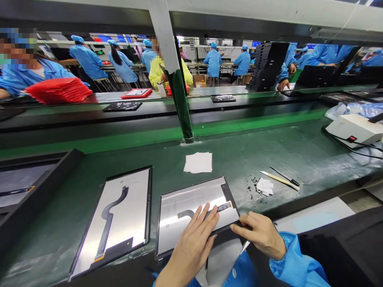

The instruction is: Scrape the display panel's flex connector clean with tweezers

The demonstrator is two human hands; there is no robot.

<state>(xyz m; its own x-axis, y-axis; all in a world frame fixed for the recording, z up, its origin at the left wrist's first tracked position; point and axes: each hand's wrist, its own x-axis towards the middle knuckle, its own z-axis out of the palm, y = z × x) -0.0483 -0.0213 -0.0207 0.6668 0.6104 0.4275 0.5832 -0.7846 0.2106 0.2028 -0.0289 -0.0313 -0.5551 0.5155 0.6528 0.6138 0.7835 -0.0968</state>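
Note:
A tablet-sized display panel point(173, 199) with a silvery back lies at the front edge of the bench. My left hand point(199, 235) rests flat on it, fingers stretched over the dark flex cable point(185, 214). At the panel's near right corner my right hand point(260, 233) is closed, thumb and forefinger pinched together. What sits between those fingertips is too small to make out. A thin white pointed piece point(245, 247) shows just below them. To the left lies a second display panel point(119, 215), its curved flex cable point(109, 217) facing up.
A stack of white paper sheets point(198, 162) lies behind the panel. On the right are a yellow-handled knife point(279, 180), a thin black tool point(285, 176), white scraps point(265, 186) and black crumbs. A black tray point(60, 179) stands left; a green post point(182, 107) rises behind. Co-workers sit beyond.

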